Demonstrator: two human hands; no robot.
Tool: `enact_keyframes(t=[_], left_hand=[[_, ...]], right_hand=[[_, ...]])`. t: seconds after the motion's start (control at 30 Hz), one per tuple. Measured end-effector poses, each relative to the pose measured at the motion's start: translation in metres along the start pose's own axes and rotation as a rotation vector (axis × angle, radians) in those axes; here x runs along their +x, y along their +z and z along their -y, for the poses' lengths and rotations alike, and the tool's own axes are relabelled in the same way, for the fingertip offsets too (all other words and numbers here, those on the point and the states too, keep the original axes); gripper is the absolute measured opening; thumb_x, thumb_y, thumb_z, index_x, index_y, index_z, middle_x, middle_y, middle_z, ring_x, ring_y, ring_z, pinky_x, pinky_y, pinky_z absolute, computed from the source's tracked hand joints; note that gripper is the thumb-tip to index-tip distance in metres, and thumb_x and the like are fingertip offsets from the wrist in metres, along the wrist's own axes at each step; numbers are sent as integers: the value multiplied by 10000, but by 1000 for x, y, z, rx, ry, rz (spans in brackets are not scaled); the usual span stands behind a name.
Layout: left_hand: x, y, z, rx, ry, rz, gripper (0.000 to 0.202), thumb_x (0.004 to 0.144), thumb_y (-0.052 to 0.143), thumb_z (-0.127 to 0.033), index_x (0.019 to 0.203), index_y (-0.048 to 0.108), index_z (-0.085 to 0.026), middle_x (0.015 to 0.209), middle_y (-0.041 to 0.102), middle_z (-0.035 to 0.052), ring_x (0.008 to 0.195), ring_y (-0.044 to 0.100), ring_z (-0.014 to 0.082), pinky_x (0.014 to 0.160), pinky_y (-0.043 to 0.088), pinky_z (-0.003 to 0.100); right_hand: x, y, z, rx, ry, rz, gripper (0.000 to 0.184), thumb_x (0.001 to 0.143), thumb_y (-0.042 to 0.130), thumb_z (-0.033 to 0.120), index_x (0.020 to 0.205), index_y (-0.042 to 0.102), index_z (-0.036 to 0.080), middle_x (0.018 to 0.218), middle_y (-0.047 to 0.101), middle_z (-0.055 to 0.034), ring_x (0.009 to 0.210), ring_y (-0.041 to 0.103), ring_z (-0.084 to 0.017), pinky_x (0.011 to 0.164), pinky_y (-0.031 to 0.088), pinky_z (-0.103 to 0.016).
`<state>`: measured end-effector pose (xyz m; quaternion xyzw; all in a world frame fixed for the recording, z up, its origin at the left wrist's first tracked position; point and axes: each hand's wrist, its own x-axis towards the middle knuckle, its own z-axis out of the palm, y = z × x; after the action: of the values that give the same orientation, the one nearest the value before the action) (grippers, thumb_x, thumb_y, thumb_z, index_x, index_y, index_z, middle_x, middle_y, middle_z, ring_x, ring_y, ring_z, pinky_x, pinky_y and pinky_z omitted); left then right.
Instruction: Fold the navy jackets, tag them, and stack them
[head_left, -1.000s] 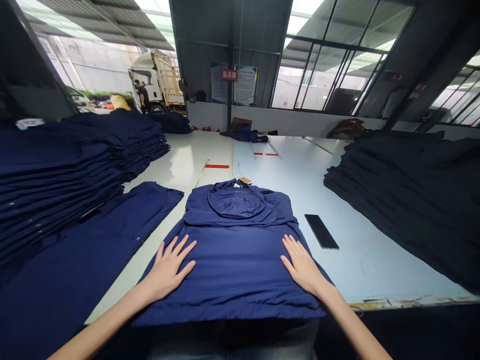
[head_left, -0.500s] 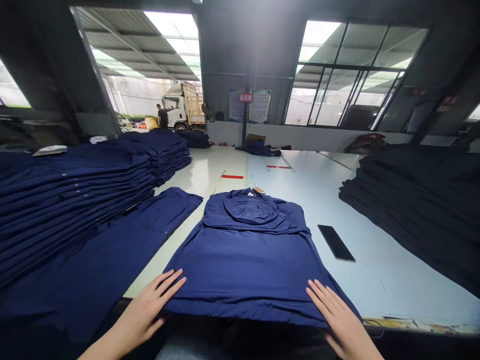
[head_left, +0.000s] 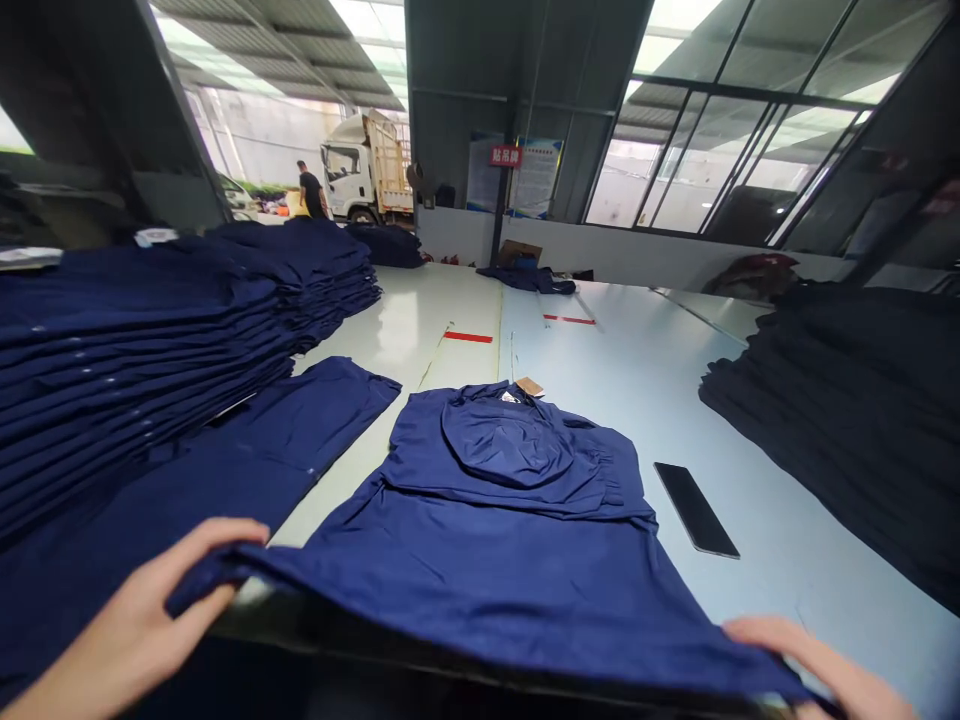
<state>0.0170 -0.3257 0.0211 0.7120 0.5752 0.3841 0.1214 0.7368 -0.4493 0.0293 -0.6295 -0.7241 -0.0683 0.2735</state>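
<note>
A navy blue hooded jacket (head_left: 495,570) lies in front of me, its hood (head_left: 510,445) and folded sleeves at the far end. A brown hang tag (head_left: 529,387) and a white label (head_left: 511,397) show by the neck. My left hand (head_left: 176,600) is closed on the near left corner of the hem, thumb below and fingers above, raised off the table. At the lower right, my right hand (head_left: 825,660) grips the opposite hem corner, partly cut off by the frame edge. Between both hands the hem hangs in a stretched, sagging line.
Stacks of folded navy garments (head_left: 165,340) rise on the left, with one flat garment (head_left: 300,440) beside them. A dark garment pile (head_left: 847,400) stands on the right. A black phone (head_left: 696,508) lies right of the jacket on the table (head_left: 630,370). Outside, a person (head_left: 310,190) is near a truck (head_left: 360,170).
Both hands lay flat on the jacket's near end before. Now they have moved outward and grip the hem corners, lifting and spreading the hem wider. My view has tilted down slightly.
</note>
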Motion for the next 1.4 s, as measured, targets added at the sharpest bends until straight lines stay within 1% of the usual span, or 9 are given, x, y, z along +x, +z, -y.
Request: enact_keyframes(t=[0.17, 0.27, 0.37, 0.6, 0.8, 1.0, 1.17, 1.27, 1.4], left_hand=[[178, 26, -32, -274, -112, -1, 599, 763, 711, -625, 1238, 624, -270, 1184, 761, 39, 1100, 731, 267, 1013, 584, 449], [270, 82, -33, -109, -138, 72, 602, 812, 699, -482, 1302, 573, -156, 1026, 761, 103, 969, 743, 269, 938, 594, 440], [318, 137, -27, 123, -93, 136, 517, 836, 656, -313, 1309, 581, -118, 1023, 749, 146, 1007, 725, 313, 962, 562, 475], [278, 210, -21, 155, 240, 192, 532, 1023, 439, -407, 1479, 541, -154, 1581, 517, 178, 1490, 442, 340, 1251, 317, 532], [221, 236, -17, 205, 332, 351, 562, 1067, 368, -520, 1587, 456, -328, 1700, 373, 54, 1592, 281, 319, 1290, 102, 645], [222, 237, -16, 129, 277, 389, 533, 1055, 401, -474, 1550, 499, -301, 1684, 405, 64, 1581, 310, 298, 1297, 149, 605], [217, 205, -25, -195, -153, 54, 487, 936, 611, -311, 1400, 599, -164, 1602, 488, 173, 1540, 369, 347, 1284, 261, 522], [221, 180, -22, -499, -579, 119, 516, 758, 810, -229, 1239, 643, -142, 1309, 696, 199, 1323, 613, 370, 1106, 504, 453], [237, 154, -19, -673, -739, 283, 291, 714, 858, -219, 925, 671, -145, 767, 740, 92, 768, 764, 277, 729, 634, 369]], right_hand=[[192, -14, 16, 34, 118, 52, 319, 880, 607, 563, 1013, 785, 333, 1045, 803, -105, 898, 755, -313, 820, 592, -437], [292, 22, 22, -121, 113, 169, 368, 940, 546, 527, 948, 765, 231, 955, 798, -109, 851, 728, -280, 786, 548, -379], [341, 70, 12, -305, 173, 276, 294, 945, 578, 395, 1032, 773, 193, 984, 799, -124, 917, 731, -291, 788, 535, -359], [304, 149, 12, -324, 62, 30, 533, 1027, 444, 399, 1443, 589, 97, 1497, 592, -210, 1426, 508, -354, 1198, 383, -524], [236, 195, 27, -219, 107, 250, 654, 1077, 276, 497, 1601, 418, 131, 1681, 378, -139, 1589, 291, -302, 1303, 226, -544], [240, 203, 26, -230, 170, 373, 660, 1071, 279, 460, 1603, 409, 91, 1692, 346, -148, 1599, 266, -283, 1311, 214, -509], [248, 176, 58, -265, 132, 286, 640, 1056, 322, 421, 1536, 488, 33, 1647, 413, -204, 1585, 296, -324, 1308, 207, -532], [246, 161, 98, -158, 21, 98, 593, 1065, 313, 397, 1474, 558, 43, 1575, 514, -210, 1544, 380, -323, 1294, 270, -507], [248, 158, 165, 93, -74, 72, 518, 1065, 367, 396, 1415, 614, 103, 1487, 604, -188, 1464, 486, -303, 1256, 352, -495]])
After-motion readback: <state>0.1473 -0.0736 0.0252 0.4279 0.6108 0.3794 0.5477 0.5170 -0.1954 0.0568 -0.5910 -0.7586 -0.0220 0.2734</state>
